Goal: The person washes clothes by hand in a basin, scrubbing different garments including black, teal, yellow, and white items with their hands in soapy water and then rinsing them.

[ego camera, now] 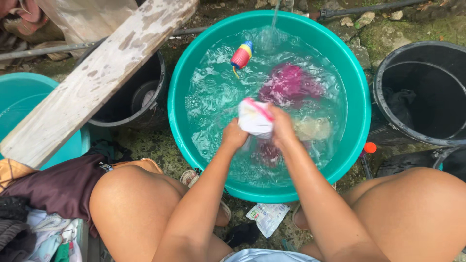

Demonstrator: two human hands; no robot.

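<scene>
A small white cloth with a pink edge [254, 118] is bunched between both my hands, just above the water. My left hand [234, 135] grips its lower left side and my right hand [283, 127] grips its right side. They are over the middle of a teal wash basin [175, 104] full of soapy water. A magenta garment [290, 84] floats behind the hands, a pale one [312, 129] lies under the water to the right. A small red, blue and yellow bottle [242, 55] floats near the far rim, where a thin stream of water [275, 14] falls in.
A black bucket [421, 94] stands at the right, another black bucket [138, 99] at the left under a weathered plank [97, 77]. A second teal tub [22, 99] is far left. Piled clothes [46, 204] lie by my left knee. A torn sachet [267, 217] lies on the ground.
</scene>
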